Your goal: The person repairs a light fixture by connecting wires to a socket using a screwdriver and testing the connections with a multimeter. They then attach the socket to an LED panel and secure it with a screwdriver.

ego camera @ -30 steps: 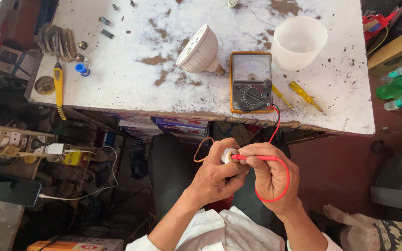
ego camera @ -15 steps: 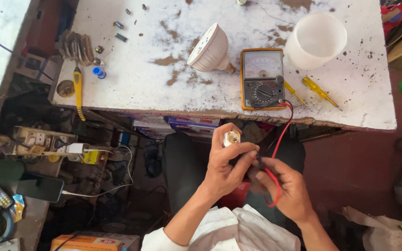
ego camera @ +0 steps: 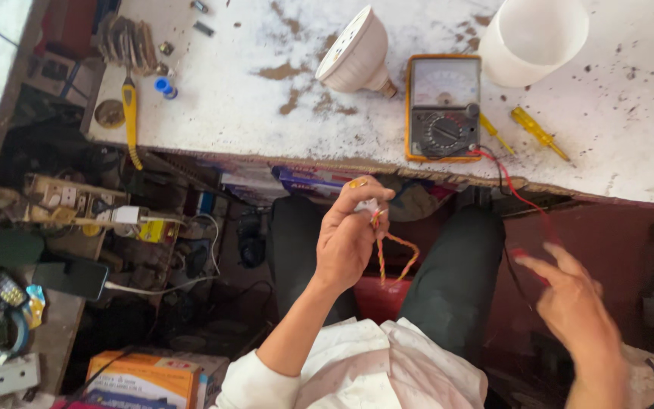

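Two hands work over the lap, below the edge of the white table [ego camera: 266, 98]: the left hand [ego camera: 350, 235] pinches a small white part [ego camera: 366, 205] with a twisted wire [ego camera: 395, 254] dangling; the right hand [ego camera: 577, 303], blurred, spreads its fingers beside the red lead [ego camera: 520, 198]. A snagged lead could tug the meter [ego camera: 443, 107] off the edge.

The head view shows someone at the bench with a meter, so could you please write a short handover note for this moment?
Left hand: pinches a small white part with twisted orange leads above the lap.
Right hand: blurred, open, off to the side, near the red test lead.
On the white table: analog multimeter, white bulb housing, white diffuser cup, two yellow screwdrivers.
Done: leads plugged into meter.
Left: no probe touches the part now.
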